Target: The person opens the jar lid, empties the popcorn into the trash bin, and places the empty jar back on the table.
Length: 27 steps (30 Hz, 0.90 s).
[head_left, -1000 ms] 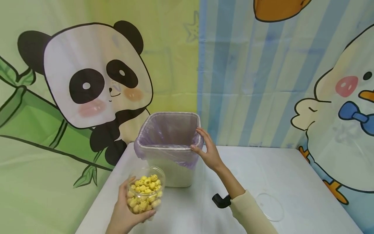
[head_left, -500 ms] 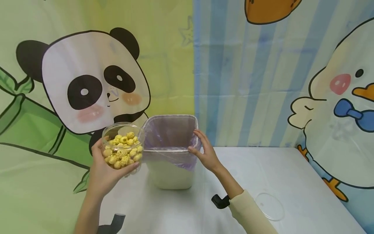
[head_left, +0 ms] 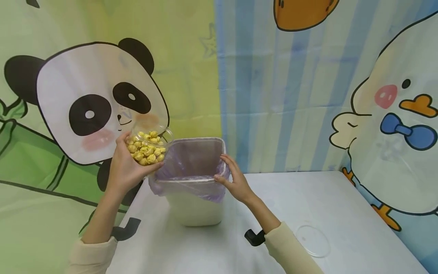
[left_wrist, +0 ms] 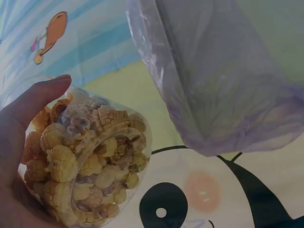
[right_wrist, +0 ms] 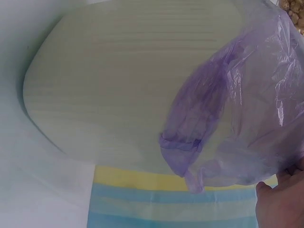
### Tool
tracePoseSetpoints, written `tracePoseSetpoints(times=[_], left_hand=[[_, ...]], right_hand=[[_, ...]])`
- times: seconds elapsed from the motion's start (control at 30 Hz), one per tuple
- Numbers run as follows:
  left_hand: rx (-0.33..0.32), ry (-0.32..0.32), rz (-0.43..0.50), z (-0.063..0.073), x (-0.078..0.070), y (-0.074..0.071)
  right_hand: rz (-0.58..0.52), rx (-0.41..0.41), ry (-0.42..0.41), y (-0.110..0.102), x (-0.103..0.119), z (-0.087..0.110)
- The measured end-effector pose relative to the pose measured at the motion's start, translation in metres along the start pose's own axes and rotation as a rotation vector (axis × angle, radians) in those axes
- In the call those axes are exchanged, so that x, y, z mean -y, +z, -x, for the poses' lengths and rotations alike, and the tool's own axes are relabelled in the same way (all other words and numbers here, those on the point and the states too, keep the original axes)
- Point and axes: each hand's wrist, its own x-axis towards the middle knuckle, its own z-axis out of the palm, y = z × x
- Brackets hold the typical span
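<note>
In the head view my left hand (head_left: 126,167) holds a clear plastic tub (head_left: 167,134) of yellow popcorn (head_left: 146,150), fingers and thumb wrapped round its side. The tub is raised at the left rim of a pale waste bin (head_left: 195,211), its mouth leaning towards the bin. A thin purple bin liner (head_left: 210,193) covers the bin's inside and folds over the rim. My right hand (head_left: 237,184) grips the bin's right rim through the liner. The left wrist view shows the popcorn (left_wrist: 95,166) still in the tub, beside the hanging liner (left_wrist: 213,109).
On the white table (head_left: 273,198), a clear round lid (head_left: 313,241) lies to the right of my right forearm. Behind stands a cloth backdrop (head_left: 273,95) printed with a panda and a duck. Each wrist carries a dark camera mount (head_left: 254,238).
The left hand has lifted the popcorn tub from in front of the bin to the upper left of its rim and tipped it more. The right hand keeps its grip on the rim.
</note>
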Motion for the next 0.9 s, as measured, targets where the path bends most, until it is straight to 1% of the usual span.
tracePoseSetpoints(times=[0.13, 0.23, 0.3, 0.37, 0.53, 0.67, 0.9], left_hand=[[-0.009, 0.078, -0.100, -0.013, 0.003, 0.004], [-0.012, 0.119, -0.157, -0.020, 0.006, 0.008], [-0.010, 0.146, -0.182, -0.023, 0.008, 0.010], [-0.011, 0.186, -0.204, -0.026, 0.011, 0.012], [-0.010, 0.314, -0.280, -0.034, 0.022, 0.022], [0.006, 0.404, -0.333, -0.040, 0.030, 0.031], [0.020, 0.514, -0.447, -0.049, 0.037, 0.040]], right_hand=[[0.016, 0.000, 0.001, 0.000, 0.001, 0.000], [0.019, -0.005, -0.010, 0.001, 0.002, 0.000], [0.017, -0.007, -0.015, 0.002, 0.002, 0.000], [0.013, -0.007, -0.019, 0.003, 0.002, 0.000], [0.006, -0.007, -0.008, 0.004, 0.001, 0.001], [-0.001, -0.008, -0.011, 0.003, 0.000, 0.002], [0.003, -0.009, -0.030, 0.001, -0.002, 0.002]])
